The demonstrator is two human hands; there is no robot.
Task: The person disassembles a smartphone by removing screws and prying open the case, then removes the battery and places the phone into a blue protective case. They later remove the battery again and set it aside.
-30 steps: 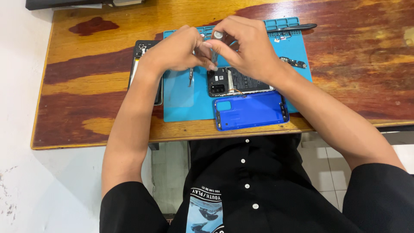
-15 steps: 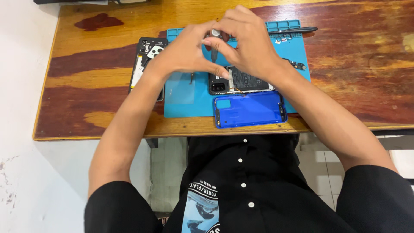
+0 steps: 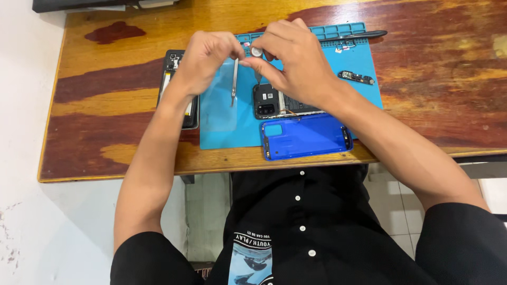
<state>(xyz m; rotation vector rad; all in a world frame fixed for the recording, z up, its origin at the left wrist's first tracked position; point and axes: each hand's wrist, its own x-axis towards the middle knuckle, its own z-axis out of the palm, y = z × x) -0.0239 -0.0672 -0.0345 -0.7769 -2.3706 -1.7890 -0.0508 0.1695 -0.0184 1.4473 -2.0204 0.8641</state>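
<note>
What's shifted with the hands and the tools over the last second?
The left hand has drawn slightly left, so the tweezers it holds now hang in plain view. The right hand still pinches the screwdriver over the opened phone. The blue back cover and mat haven't moved.

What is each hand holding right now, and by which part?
The left hand holds thin metal tweezers by their upper end. The right hand pinches a small round silver part at its edge with its fingers.
</note>
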